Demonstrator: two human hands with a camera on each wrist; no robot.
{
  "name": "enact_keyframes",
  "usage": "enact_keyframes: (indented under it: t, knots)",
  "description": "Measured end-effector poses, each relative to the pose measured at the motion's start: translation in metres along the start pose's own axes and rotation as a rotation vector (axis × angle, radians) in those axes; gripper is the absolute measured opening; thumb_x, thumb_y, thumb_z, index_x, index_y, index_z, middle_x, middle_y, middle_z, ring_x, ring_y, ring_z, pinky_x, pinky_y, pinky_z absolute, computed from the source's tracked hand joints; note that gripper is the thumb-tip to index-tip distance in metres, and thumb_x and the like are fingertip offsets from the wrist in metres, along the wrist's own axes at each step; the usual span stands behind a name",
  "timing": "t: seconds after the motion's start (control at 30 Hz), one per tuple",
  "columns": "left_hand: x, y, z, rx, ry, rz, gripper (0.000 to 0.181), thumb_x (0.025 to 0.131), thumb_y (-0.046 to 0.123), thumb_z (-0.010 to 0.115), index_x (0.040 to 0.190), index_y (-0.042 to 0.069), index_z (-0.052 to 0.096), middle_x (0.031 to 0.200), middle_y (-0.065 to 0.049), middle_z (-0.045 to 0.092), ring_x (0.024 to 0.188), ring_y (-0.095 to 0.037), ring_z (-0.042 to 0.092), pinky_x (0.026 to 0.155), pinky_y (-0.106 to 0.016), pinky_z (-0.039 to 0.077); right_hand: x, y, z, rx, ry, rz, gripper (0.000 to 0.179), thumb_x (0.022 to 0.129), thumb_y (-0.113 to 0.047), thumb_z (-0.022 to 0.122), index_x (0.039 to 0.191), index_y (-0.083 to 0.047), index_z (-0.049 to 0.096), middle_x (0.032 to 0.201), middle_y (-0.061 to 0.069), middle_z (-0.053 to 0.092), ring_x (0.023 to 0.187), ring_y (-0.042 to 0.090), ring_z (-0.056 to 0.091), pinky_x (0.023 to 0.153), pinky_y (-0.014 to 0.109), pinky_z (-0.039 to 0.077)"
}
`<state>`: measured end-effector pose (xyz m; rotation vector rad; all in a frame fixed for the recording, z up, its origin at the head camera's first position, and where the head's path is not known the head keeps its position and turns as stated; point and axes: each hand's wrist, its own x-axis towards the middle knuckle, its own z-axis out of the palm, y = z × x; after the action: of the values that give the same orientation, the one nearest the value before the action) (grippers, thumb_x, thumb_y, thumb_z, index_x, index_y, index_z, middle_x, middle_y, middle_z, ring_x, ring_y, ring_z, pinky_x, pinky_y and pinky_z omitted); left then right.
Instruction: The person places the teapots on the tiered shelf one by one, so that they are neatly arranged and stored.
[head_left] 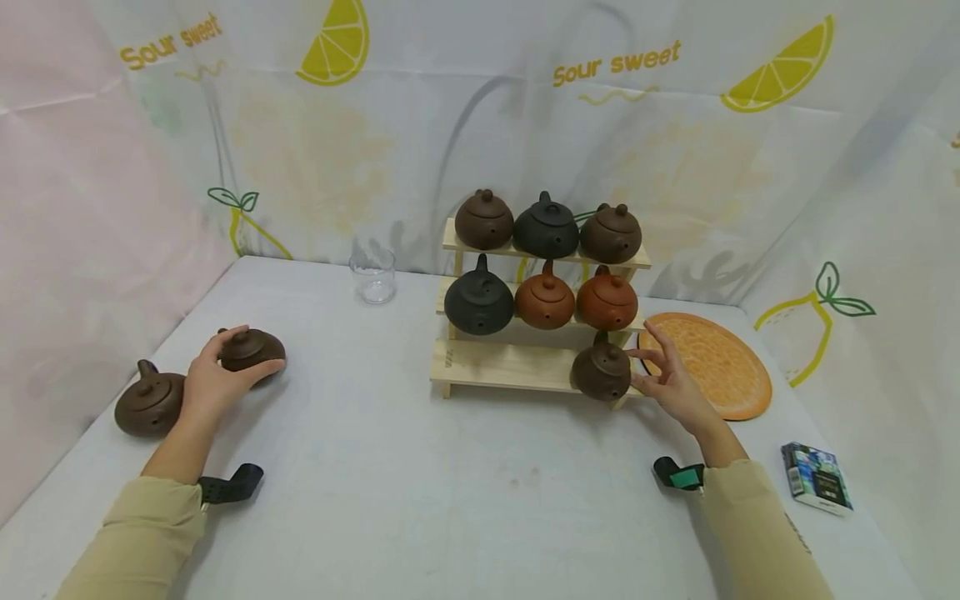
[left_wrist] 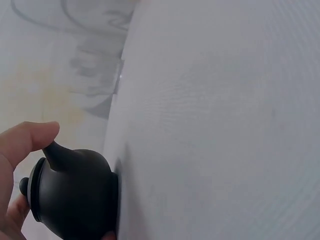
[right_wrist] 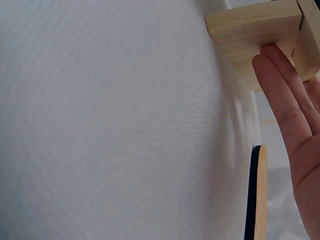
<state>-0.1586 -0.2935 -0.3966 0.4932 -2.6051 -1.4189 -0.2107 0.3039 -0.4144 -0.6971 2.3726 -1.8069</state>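
At the table's left, my left hand holds a dark brown clay teapot, its fingers and thumb spread around the pot. In the left wrist view the thumb lies against the teapot's short projecting part, with fingertips at its lid and base. My right hand is at the right side of another brown teapot on the lowest shelf of a wooden stand. Its thumb and index fingertip are at the pot's side; whether they press it I cannot tell. Straight fingers show beside the shelf end in the right wrist view.
One more brown teapot stands left of my left hand. Several brown, black and orange-red teapots fill the upper two shelves. A clear glass is at the back, a round orange-patterned mat behind my right hand, a small box at far right.
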Motion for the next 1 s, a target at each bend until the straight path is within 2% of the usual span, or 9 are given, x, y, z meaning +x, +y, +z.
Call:
enact_keyframes:
  t: [0.13, 0.33, 0.43, 0.57, 0.7, 1.0]
  knots:
    - [-0.002, 0.001, 0.004, -0.044, 0.016, -0.023, 0.085, 0.081, 0.042, 0.07, 0.147, 0.011, 0.027, 0.152, -0.017, 0.015, 0.136, -0.041, 0.012, 0.102, -0.058, 0.022, 0.0, 0.0, 0.001, -0.007, 0.008, 0.011, 0.083, 0.091, 0.011, 0.049, 0.15, -0.026, 0.004, 0.119, -0.005, 0.045, 0.09, 0.006, 0.061, 0.078, 0.018, 0.048]
    - [-0.008, 0.009, 0.012, -0.082, 0.0, -0.005, 0.081, 0.08, 0.042, 0.071, 0.146, 0.017, 0.03, 0.152, -0.015, 0.016, 0.134, -0.04, 0.017, 0.099, -0.058, 0.026, -0.001, 0.0, 0.0, -0.014, 0.014, 0.01, 0.084, 0.091, 0.012, 0.048, 0.15, -0.028, 0.005, 0.119, -0.005, 0.045, 0.09, 0.005, 0.061, 0.077, 0.018, 0.048]
    - [-0.012, 0.016, 0.015, -0.091, -0.022, 0.027, 0.08, 0.08, 0.043, 0.071, 0.146, 0.021, 0.031, 0.151, -0.016, 0.016, 0.129, -0.042, 0.023, 0.093, -0.054, 0.031, -0.001, 0.0, 0.0, -0.023, 0.018, 0.012, 0.084, 0.09, 0.012, 0.048, 0.15, -0.027, 0.005, 0.119, -0.005, 0.045, 0.088, 0.006, 0.061, 0.076, 0.018, 0.048]
    - [-0.017, 0.025, 0.022, -0.098, -0.058, 0.094, 0.079, 0.08, 0.038, 0.072, 0.145, 0.018, 0.031, 0.149, -0.018, 0.02, 0.119, -0.043, 0.032, 0.081, -0.042, 0.037, 0.0, 0.0, 0.0, -0.028, 0.02, 0.021, 0.084, 0.09, 0.012, 0.048, 0.15, -0.027, 0.005, 0.119, -0.006, 0.045, 0.087, 0.005, 0.061, 0.076, 0.018, 0.048]
    - [-0.02, 0.034, 0.031, -0.11, -0.095, 0.139, 0.079, 0.08, 0.033, 0.074, 0.145, 0.016, 0.031, 0.149, -0.017, 0.021, 0.118, -0.042, 0.034, 0.076, -0.034, 0.039, 0.0, 0.0, 0.0, -0.026, 0.022, 0.03, 0.083, 0.091, 0.011, 0.049, 0.15, -0.026, 0.004, 0.119, -0.007, 0.045, 0.088, 0.005, 0.061, 0.077, 0.018, 0.048]
    - [-0.031, 0.054, 0.05, -0.121, -0.182, 0.249, 0.075, 0.079, 0.026, 0.076, 0.142, 0.014, 0.037, 0.145, -0.015, 0.03, 0.115, -0.041, 0.037, 0.078, -0.041, 0.041, 0.0, 0.001, 0.0, -0.021, 0.026, 0.038, 0.084, 0.091, 0.012, 0.048, 0.15, -0.027, 0.005, 0.119, -0.006, 0.044, 0.088, 0.006, 0.061, 0.077, 0.018, 0.048]
